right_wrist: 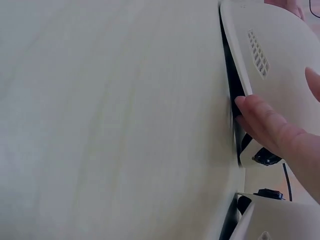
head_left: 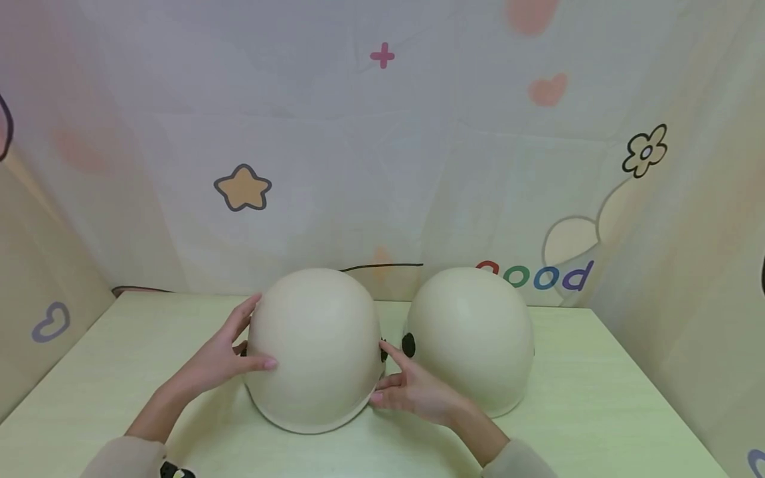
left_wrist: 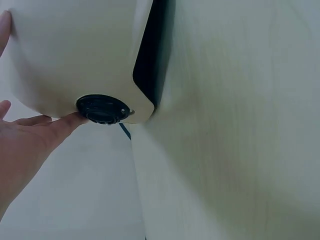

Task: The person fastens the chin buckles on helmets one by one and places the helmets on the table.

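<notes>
Two cream helmets stand side by side on a pale table, domes up. My left hand (head_left: 218, 352) touches the left side of the left helmet (head_left: 317, 352), thumb on its front and fingers spread on the side. In the left wrist view those fingers (left_wrist: 60, 127) lie beside a black oval disc (left_wrist: 102, 108) on the shell. On the opposite side rests my right hand (head_left: 421, 392), one finger high and the others at the lower rim. The right wrist view shows straight fingers (right_wrist: 270, 122) against that rim, below a vent grid (right_wrist: 258, 54).
The right helmet (head_left: 472, 338) stands just behind my right hand, a narrow gap from the left one. The table (head_left: 597, 398) reaches back to a printed cloth backdrop (head_left: 287, 219), with more cloth at both sides. A patterned black-and-white item (head_left: 176, 470) shows at my left sleeve.
</notes>
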Available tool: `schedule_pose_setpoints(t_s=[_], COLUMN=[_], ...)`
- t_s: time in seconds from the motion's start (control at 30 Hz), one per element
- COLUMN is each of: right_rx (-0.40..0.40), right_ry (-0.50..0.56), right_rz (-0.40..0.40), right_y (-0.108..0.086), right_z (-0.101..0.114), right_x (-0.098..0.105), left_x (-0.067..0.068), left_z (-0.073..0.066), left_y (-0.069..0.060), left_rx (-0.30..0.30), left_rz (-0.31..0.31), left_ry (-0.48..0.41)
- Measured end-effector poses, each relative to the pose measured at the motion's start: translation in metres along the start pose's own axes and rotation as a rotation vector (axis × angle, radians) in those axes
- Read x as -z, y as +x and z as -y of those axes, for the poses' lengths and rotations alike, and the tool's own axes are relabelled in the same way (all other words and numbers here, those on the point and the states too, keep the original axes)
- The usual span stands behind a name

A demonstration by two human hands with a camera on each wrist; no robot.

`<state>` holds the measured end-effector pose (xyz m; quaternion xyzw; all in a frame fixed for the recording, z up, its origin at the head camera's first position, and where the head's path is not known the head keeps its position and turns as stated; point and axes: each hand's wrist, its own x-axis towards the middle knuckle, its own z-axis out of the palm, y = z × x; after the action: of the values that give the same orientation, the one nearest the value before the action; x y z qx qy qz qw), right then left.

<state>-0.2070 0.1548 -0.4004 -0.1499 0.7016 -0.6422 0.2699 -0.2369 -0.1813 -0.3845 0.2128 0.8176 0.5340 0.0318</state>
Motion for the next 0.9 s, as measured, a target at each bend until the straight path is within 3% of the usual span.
schedule_pose_setpoints(t_s=[0.4, 0.6, 0.9], right_rx=[0.012, 0.027, 0.082], right_ry=[0.089, 0.066, 0.03], right_rz=[-0.032, -0.028, -0.026], right_y=[0.007, 0.006, -0.002], right_z=[0.0, -0.001, -0.003], right_x=[0.001, 0.003, 0.012], left_x=[0.003, 0.006, 0.005], left_z=[0.001, -0.001, -0.005], left_y=[0.007, 0.008, 0.003], left_rx=[0.058, 0.031, 0.059], left_rz=[-0.005, -0.044, -0.054], left_ry=[0.067, 0.12, 0.155])
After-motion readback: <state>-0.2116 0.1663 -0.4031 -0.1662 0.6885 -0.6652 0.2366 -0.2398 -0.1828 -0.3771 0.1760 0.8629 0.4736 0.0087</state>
